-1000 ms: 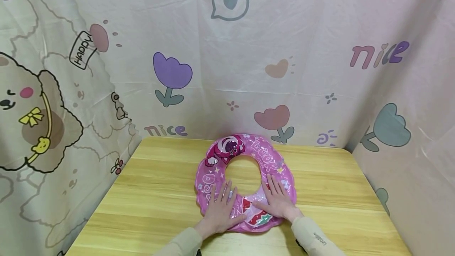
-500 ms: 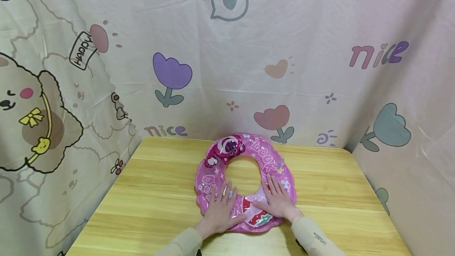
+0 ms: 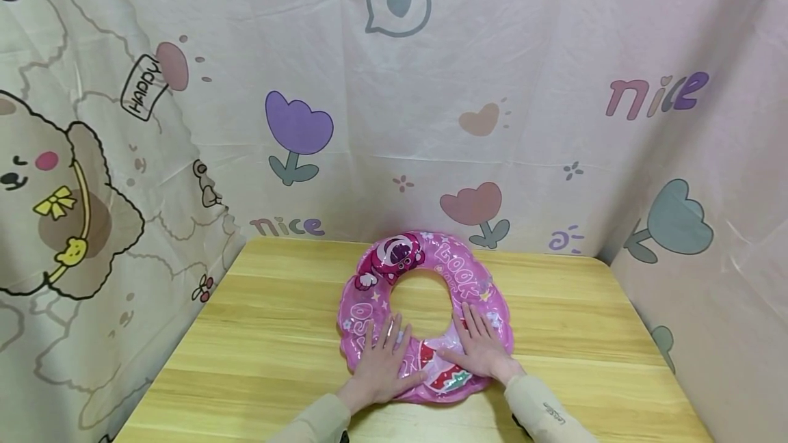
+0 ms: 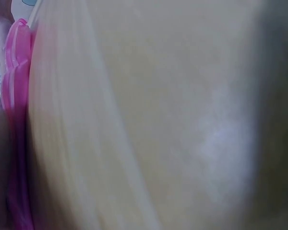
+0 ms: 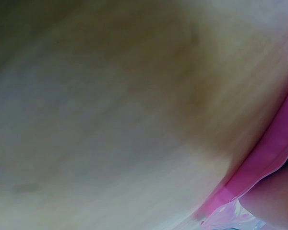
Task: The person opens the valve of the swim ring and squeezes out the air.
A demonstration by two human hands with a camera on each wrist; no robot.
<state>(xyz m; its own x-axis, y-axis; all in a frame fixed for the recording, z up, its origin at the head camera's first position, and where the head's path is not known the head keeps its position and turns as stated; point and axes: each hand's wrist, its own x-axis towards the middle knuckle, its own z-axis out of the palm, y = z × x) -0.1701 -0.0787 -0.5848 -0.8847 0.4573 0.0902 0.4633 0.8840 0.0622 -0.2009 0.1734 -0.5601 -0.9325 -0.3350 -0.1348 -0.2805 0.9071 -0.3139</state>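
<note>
A pink inflatable swim ring (image 3: pixel 425 251) lies flat on the wooden table, printed with a bear, white letters and a strawberry slice. On its near left part rests my left hand (image 3: pixel 380 366), fingers straight and spread. My right hand (image 3: pixel 481 351) lies flat on the near right part, its thumb stretched toward the strawberry print. In the left wrist view the ring's pink side (image 4: pixel 20 72) shows at the left edge, with part of a hand over it. The right wrist view catches the ring's edge (image 5: pixel 259 160) at lower right, a bit of hand above it.
The wood-grain table (image 3: pixel 271 333) reaches back to a printed cloth backdrop (image 3: pixel 394 87) with tulips and the word "nice". Cloth also hangs along the left and right sides. The ring's far edge lies close to the back cloth.
</note>
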